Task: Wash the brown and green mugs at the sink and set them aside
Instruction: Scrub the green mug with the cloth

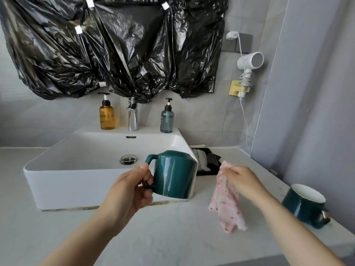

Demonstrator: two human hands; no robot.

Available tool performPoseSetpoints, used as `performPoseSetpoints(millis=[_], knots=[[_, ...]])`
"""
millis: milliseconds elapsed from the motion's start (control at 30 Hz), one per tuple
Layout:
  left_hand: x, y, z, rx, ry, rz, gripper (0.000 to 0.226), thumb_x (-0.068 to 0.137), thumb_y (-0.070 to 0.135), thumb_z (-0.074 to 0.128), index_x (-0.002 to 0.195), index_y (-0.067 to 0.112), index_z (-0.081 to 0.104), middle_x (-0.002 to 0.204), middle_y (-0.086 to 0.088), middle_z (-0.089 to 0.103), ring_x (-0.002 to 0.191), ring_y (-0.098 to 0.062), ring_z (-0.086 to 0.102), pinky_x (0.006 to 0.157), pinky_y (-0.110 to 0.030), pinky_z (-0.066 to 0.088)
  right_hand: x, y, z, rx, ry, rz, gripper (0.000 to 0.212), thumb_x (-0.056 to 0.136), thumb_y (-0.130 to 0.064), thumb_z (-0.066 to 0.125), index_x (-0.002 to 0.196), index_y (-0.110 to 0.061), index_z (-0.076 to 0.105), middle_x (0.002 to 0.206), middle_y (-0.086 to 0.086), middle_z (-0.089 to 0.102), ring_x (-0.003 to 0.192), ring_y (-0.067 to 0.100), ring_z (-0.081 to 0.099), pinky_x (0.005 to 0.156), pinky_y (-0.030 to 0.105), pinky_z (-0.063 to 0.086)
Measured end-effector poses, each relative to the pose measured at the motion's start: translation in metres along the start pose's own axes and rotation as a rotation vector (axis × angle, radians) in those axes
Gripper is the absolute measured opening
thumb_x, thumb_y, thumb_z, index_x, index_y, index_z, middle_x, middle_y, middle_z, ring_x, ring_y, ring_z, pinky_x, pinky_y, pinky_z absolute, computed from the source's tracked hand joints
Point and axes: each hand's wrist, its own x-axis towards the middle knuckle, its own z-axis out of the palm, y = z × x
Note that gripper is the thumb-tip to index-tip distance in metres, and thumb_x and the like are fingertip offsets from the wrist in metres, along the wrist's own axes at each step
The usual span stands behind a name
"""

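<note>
My left hand [132, 187] grips the handle of a dark green mug [173, 174], held upside down in front of the white sink's [57, 181] right front corner. Just to the right of that mug, my right hand [244, 181] pinches a pink dotted cloth [227, 204] that hangs down over the counter. A second dark green mug [302, 205] with a white inside stands upright on the counter at the far right. No brown mug is in sight.
A chrome tap [133, 114] stands behind the basin between an amber pump bottle [107, 114] and a grey-blue pump bottle [167, 119]. Dark packets [206, 160] lie right of the sink. Black plastic sheeting [115, 45] covers the wall above. A white hair dryer [249, 62] hangs at right.
</note>
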Motion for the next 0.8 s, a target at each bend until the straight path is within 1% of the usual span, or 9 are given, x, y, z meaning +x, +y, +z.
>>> performPoseSetpoints(millis=[67,167,267,367,433,567,667,733,800], knots=[[-0.002,-0.005,0.001,0.03,-0.006,-0.011,0.043,0.1,0.025,0.048,0.059,0.011,0.049,0.066,-0.004,0.048,0.051,-0.015,0.036,0.04,-0.021,0.032,-0.001,0.013,0.006,-0.071,-0.098,0.052,0.033,0.097,-0.026,0.051,0.08,-0.005,0.069,0.078,0.006,0.069,0.076,0.022,0.062,0.066,0.028,0.044],[-0.002,-0.008,0.003,0.04,-0.013,-0.019,0.042,0.1,0.025,0.047,0.059,0.011,0.049,0.067,-0.005,0.048,0.051,-0.015,0.036,0.041,-0.021,0.031,-0.008,0.018,0.007,-0.088,-0.126,0.061,0.033,0.096,-0.024,0.054,0.063,-0.022,0.061,0.069,-0.007,0.06,0.076,0.017,0.057,0.059,0.023,0.04],[0.001,-0.009,0.007,0.046,-0.012,-0.023,0.04,0.1,0.024,0.047,0.063,0.01,0.048,0.067,-0.005,0.048,0.051,-0.016,0.036,0.041,-0.021,0.031,-0.009,0.01,0.006,-0.088,-0.06,-0.03,0.035,0.096,-0.029,0.055,0.073,-0.005,0.065,0.072,0.007,0.065,0.079,0.025,0.062,0.069,0.029,0.046],[0.006,-0.009,0.007,0.033,-0.02,-0.011,0.039,0.099,0.025,0.048,0.063,0.01,0.048,0.067,-0.004,0.048,0.052,-0.016,0.036,0.042,-0.021,0.032,-0.018,-0.015,0.01,0.237,-0.13,-0.104,0.027,0.092,-0.042,0.056,0.093,-0.02,0.072,0.089,-0.004,0.073,0.091,0.014,0.068,0.089,0.037,0.054],[0.007,-0.007,0.005,0.041,-0.034,0.009,0.038,0.095,0.027,0.052,0.061,0.011,0.049,0.067,-0.004,0.047,0.052,-0.016,0.036,0.043,-0.021,0.033,-0.021,-0.035,0.015,0.457,-0.246,-0.069,0.038,0.09,-0.052,0.055,0.107,-0.022,0.071,0.104,-0.003,0.074,0.099,0.015,0.069,0.094,0.04,0.054],[0.006,0.001,-0.006,0.183,-0.083,0.083,0.033,0.082,0.034,0.06,0.056,0.016,0.051,0.068,-0.004,0.046,0.053,-0.017,0.038,0.046,-0.021,0.035,-0.024,-0.074,0.028,0.632,-0.514,0.052,0.077,0.07,-0.075,0.053,0.117,-0.016,0.067,0.108,0.012,0.069,0.095,0.026,0.066,0.087,0.042,0.057],[0.003,0.013,-0.018,0.296,-0.063,0.124,0.033,0.081,0.04,0.057,0.059,0.016,0.054,0.065,-0.006,0.046,0.052,-0.017,0.041,0.048,-0.019,0.038,-0.027,-0.093,0.042,0.536,-0.546,-0.051,0.069,0.071,-0.08,0.056,0.113,-0.026,0.069,0.111,0.004,0.07,0.101,0.019,0.067,0.084,0.037,0.057],[0.001,0.02,-0.028,0.344,-0.013,0.142,0.034,0.088,0.038,0.065,0.069,0.011,0.058,0.062,-0.008,0.048,0.052,-0.017,0.045,0.05,-0.019,0.043,-0.028,-0.099,0.055,0.551,-0.489,-0.099,0.07,0.07,-0.077,0.061,0.112,-0.021,0.067,0.11,0.0,0.071,0.105,0.017,0.067,0.086,0.039,0.059],[-0.001,0.028,-0.038,0.382,0.033,0.148,0.029,0.097,0.032,0.056,0.081,0.009,0.062,0.062,-0.007,0.052,0.055,-0.017,0.048,0.055,-0.02,0.046,-0.031,-0.106,0.068,0.602,-0.43,-0.154,0.061,0.074,-0.069,0.066,0.111,-0.02,0.067,0.107,-0.002,0.071,0.103,0.015,0.067,0.085,0.037,0.059]])
